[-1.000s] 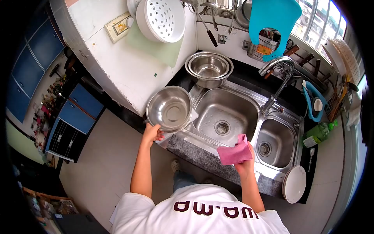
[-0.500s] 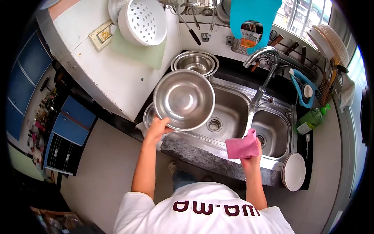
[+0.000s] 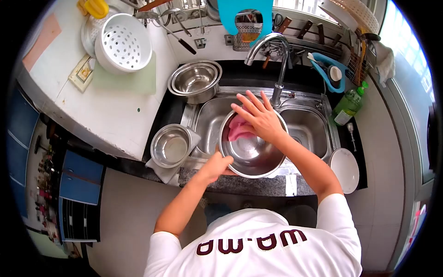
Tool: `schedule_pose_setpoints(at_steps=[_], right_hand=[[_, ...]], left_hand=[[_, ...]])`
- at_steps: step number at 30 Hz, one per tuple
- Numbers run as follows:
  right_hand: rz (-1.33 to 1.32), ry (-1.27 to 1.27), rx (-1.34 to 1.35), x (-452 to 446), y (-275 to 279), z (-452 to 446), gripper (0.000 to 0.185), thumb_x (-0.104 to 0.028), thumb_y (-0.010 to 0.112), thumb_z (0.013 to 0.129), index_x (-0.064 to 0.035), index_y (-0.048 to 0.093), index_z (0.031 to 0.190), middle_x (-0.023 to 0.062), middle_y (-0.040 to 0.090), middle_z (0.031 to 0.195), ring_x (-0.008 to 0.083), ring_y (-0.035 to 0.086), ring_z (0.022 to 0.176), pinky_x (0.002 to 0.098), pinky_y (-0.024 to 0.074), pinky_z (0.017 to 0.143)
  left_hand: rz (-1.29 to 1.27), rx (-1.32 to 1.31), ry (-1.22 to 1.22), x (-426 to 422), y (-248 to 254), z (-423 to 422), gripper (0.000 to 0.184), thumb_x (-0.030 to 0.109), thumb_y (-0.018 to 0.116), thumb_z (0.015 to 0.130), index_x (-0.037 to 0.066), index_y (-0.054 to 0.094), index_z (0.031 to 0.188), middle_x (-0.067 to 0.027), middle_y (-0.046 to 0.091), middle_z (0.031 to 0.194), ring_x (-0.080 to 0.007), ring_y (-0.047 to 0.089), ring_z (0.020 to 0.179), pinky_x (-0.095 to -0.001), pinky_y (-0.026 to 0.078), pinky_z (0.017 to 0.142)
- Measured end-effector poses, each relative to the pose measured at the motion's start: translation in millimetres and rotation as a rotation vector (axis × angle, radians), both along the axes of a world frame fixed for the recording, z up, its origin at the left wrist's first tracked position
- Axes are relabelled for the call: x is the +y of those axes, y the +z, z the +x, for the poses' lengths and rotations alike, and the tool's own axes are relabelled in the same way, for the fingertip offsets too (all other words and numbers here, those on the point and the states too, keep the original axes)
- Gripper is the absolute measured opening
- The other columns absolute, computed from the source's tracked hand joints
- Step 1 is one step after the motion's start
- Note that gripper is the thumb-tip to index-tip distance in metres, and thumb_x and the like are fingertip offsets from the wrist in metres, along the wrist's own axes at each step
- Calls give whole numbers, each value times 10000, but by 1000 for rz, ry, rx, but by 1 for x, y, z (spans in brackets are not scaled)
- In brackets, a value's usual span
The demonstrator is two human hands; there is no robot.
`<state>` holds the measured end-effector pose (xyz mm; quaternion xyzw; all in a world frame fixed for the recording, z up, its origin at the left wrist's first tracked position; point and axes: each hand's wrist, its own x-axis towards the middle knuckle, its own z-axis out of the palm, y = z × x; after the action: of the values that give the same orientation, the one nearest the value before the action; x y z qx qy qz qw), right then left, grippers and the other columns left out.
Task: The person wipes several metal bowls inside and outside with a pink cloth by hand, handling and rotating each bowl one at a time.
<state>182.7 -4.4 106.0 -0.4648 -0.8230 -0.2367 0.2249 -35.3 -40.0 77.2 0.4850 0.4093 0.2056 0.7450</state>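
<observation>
My left hand (image 3: 218,167) grips the rim of a steel bowl (image 3: 254,161) at its lower left, thumb over the edge. The bowl is held over the double sink (image 3: 210,121), tilted towards me. A pink cloth (image 3: 240,129) lies against the inside of the bowl's upper left wall. My right hand (image 3: 260,117) is over the bowl with its fingers spread, partly covering the cloth; whether the palm touches it is hidden. Left of the sink, a smaller steel bowl (image 3: 170,146) rests on a pale cloth (image 3: 161,173).
Nested steel bowls (image 3: 196,81) stand behind the sink's left side. The faucet (image 3: 278,69) rises behind my right hand. Plates (image 3: 345,171), a green bottle (image 3: 350,105) and a blue basket (image 3: 328,74) are on the right. A white colander (image 3: 125,44) is at upper left.
The large bowl has moved right, over the middle of the sink, with my left hand. My right hand has brought the pink cloth into it and opened its fingers. The view has shifted right.
</observation>
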Motion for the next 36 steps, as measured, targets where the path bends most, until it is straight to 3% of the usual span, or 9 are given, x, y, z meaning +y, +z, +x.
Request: schedule_pose_setpoints(at_steps=[8,10,15,21,25,27,29,32,36], right_hand=[[52,-84,479,11,-3,6,693,-198,727,713,-189,454,1350,66,587,1138,282,602,971,346,506,777],[-61,-163,698,5,-9,6,705,-197,752,716,-181,451,1353,83,600,1128,307,603,962,348,508,789],[-111,-285,1345,6,-73,3,648,-188,741,774,-95,437,1338,122,643,1061,238,634,934,312,486,832],[-547,76,2105,-9,-102,-19,328,-74,678,834,-28,547,1132,64,624,1074,159,583,964,293,468,856],[-460,-11,1878,-10,-89,10,328,-51,675,824,-45,564,1132,68,651,1045,152,610,940,279,485,820],[-255,-77,1406,-12,-73,26,316,-23,670,802,-73,594,1105,75,680,980,113,626,883,265,499,761],[-282,-123,1254,-27,-38,22,333,5,673,761,-87,612,1075,96,685,953,148,664,860,290,523,720],[43,98,632,-26,-17,15,377,26,669,671,-79,614,1029,88,671,1019,297,657,929,349,550,745],[193,165,415,-25,-2,8,358,-6,699,659,-55,614,1004,102,671,1020,263,667,920,331,556,728]], left_hand=[[229,-37,205,-15,-19,0,820,-59,416,777,82,4,1472,-191,298,1396,-292,446,1234,-373,547,844],[332,-105,279,-19,-6,-1,860,-80,408,745,44,-12,1485,-179,236,1464,-271,360,1307,-273,387,1006],[484,-138,367,-18,-2,4,875,-93,390,732,58,-23,1489,-146,202,1507,-241,314,1336,-280,309,1052],[573,-201,455,-1,-27,9,901,-105,378,719,93,-41,1492,-150,193,1497,-248,309,1333,-306,294,1067],[590,-147,351,10,-19,-9,914,-55,528,759,83,-7,1487,-176,204,1483,-267,313,1333,-359,308,1074],[600,-176,315,19,-3,-20,921,-23,592,771,76,18,1485,-191,214,1478,-275,314,1336,-377,312,1077],[913,126,233,25,11,-28,928,63,675,782,86,66,1482,-214,228,1471,-291,318,1336,-423,353,1058],[946,361,121,12,43,-11,908,97,687,779,131,117,1486,-211,291,1458,-332,395,1300,-397,424,984],[1089,590,106,12,26,8,840,-6,587,785,175,144,1476,-177,340,1437,-406,468,1204,-442,466,920]])
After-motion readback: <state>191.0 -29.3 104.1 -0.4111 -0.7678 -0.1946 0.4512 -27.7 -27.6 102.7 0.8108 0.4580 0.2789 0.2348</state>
